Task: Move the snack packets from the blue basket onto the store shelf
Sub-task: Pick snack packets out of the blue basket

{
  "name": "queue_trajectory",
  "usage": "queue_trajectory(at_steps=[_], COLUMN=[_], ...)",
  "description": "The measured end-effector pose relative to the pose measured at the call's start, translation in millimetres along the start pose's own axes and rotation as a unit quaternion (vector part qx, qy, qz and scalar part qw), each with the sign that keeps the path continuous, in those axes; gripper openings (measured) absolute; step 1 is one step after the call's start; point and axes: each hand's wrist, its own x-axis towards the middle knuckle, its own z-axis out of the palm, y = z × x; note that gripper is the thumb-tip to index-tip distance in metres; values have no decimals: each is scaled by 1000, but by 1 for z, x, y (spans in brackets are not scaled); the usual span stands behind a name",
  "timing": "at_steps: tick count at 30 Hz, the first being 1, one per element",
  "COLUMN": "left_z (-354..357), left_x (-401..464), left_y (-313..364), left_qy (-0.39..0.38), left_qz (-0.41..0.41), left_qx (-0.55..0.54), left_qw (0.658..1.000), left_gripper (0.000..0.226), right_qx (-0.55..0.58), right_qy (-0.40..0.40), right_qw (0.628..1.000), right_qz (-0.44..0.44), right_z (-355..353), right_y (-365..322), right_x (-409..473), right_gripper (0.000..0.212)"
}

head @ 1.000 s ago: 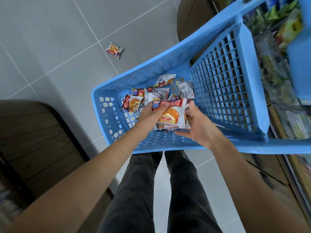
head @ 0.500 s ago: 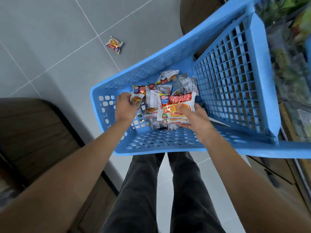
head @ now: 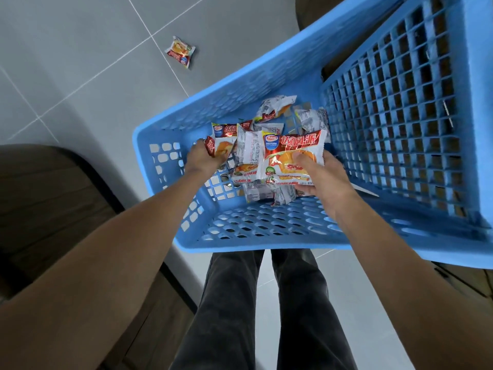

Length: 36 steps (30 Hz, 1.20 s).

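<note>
Snack packets (head: 277, 121) lie in a heap inside the blue basket (head: 266, 231). Right hand (head: 324, 177) grasps a stack of packets (head: 290, 158), thumb pressed on the top one. Left hand (head: 204, 158) has its fingers curled around one packet (head: 220, 149) at the left side of the heap. One more packet (head: 180, 51) lies on the grey floor (head: 66, 49), well apart from the basket.

Glossy foil packets (head: 293, 156), matt plastic basket (head: 266, 244)
</note>
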Motion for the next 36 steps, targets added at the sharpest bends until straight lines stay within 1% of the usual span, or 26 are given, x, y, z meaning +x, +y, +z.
queue_trajectory(at_steps=[1,3,6,7,9,11,14,16,18,22,25,28,30,33,34,36], left_z=[-1,-4,-11,-14,-20,-30,-50,-66,-81,-96,-87,-65,-39,18,42,92], left_x=[-2,-9,-27,-34,-51,-70,-103,-127,-153,-207,-254,-312,-351,-406,-426,-466], left_y=[0,2,8,10,14,18,30,43,59,93,119,136,143,146,146,144], left_qy=[-5,-17,-50,-60,-77,-96,-97,-85,-77,-67,-57,-47,-56,-114,-125,-128], left_qz=[2,-7,-51,-65,-76,-65,-4,58,117,215,291,403,452,462,463,476], left_qx=[-10,-62,-169,-189,-203,-204,-191,-159,-116,-54,-34,0,-4,-31,-25,-13], left_qw=[1000,998,983,978,973,972,977,982,983,973,954,914,890,879,877,870], left_gripper=[48,44,46,47,45,40,34,28,25,23,30,37,39,31,27,28], right_qx=[2,7,16,20,31,45,67,90,113,147,188,212,225,266,284,316], right_qy=[-1,-1,-1,0,1,2,6,15,28,55,109,168,205,246,263,296], right_qw=[1000,1000,1000,1000,999,998,996,993,988,978,964,950,938,916,906,886], right_qz=[0,-2,-6,-9,-18,-33,-61,-80,-98,-136,-151,-159,-163,-172,-171,-166], right_z=[0,1,0,-1,-4,-8,-17,-25,-35,-65,-104,-154,-193,-249,-267,-303], right_y=[0,-1,-3,-4,-7,-10,-15,-16,-13,5,28,70,106,172,195,242], right_x=[1,0,-5,-9,-19,-35,-69,-97,-126,-183,-222,-258,-283,-327,-342,-369], right_gripper=[33,30,31,31,29,23,18,13,13,14,17,19,16,16,16,13])
